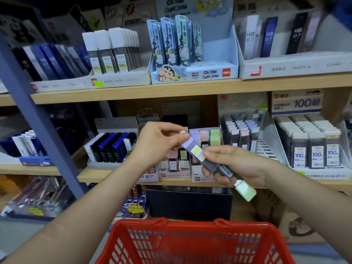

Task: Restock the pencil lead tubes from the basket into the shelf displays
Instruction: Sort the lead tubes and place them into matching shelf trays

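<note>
In the head view we see the left hand [160, 143] pinching the capped upper end of a purple lead tube [192, 149]. Just below and to its right, the right hand [238, 164] grips that tube's lower end and a green-capped tube [245, 190], which juts past its fingers [213, 153]. The pastel display [215, 135] stands just behind the fingers. The red basket [192, 224] has its rim well below them, with open air between.

Left forearm [99, 197] and right forearm [304, 191] extended forward, bare. Left grip [160, 142] pinched the purple lead tube [197, 152] at its top end; right grip [236, 164] curled round its lower part.
</note>
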Tool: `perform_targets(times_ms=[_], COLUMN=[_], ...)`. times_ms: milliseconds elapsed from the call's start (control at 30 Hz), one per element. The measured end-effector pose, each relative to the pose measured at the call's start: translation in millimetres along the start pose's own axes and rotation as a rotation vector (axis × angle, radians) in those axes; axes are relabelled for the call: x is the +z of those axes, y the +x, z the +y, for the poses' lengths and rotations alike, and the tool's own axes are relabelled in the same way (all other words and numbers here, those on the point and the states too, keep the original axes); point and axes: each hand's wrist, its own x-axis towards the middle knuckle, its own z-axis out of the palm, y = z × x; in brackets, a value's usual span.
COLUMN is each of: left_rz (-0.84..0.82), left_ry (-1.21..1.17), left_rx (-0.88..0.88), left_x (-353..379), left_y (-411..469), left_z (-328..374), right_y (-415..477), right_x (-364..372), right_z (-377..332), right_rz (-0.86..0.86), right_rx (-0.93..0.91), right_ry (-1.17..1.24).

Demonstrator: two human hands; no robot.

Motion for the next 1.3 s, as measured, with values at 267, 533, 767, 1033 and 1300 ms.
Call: perform_targets(times_ms=[267,533,767,1033,1300], left_rz=[0.144,0.079,-0.033,-0.050,-0.139], left_ry=[0.358,0.629,0.809,1.067,1.245], left_rx=[0.102,0.237,0.306,0.313,0.488], left_x=[7.2,32.1,44.1,52.4,50.5], left_y=[10.8,18.1,25.7,38.1,42.9], left_z=[1.1,-15.4,-32.2,-39.4,-36.2], right_y=[-12.3,-30.7,-28.5,-20.4,-30.7], right_x=[-28.7,-51.3,-51.9,-49.9,-60.6], right_z=[-16.9,-21.6,-16.7,-8.6,-14.4], right_rz=[0.202,0.075,0.087,0.164,0.047], right_rx=[0.110,0.079,0.046,-0.027,0.113], right_ry=[-0.176,0.122,0.176,-0.029,-0.012])
